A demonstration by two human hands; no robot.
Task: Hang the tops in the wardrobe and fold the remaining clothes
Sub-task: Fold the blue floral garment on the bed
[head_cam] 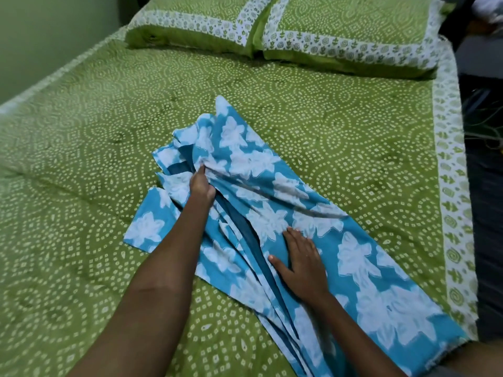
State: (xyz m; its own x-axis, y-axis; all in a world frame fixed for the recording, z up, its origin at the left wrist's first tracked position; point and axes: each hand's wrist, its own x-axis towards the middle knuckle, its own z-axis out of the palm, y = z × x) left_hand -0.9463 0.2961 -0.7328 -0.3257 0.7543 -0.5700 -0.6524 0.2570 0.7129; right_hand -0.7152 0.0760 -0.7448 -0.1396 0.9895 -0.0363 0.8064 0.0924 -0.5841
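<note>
1. A blue garment with white flowers (pixel 272 213) is being spread diagonally across the middle of the bed, in loose folds.
2. A fold of it is being pinched by the curled fingers of the left hand (pixel 201 183).
3. It is being pressed flat by the right hand (pixel 302 265), fingers straight and slightly spread.
4. It is being borne by a green dotted bedsheet (pixel 81 159); two matching pillows (pixel 340 25) are lying at the bed's head.
</note>
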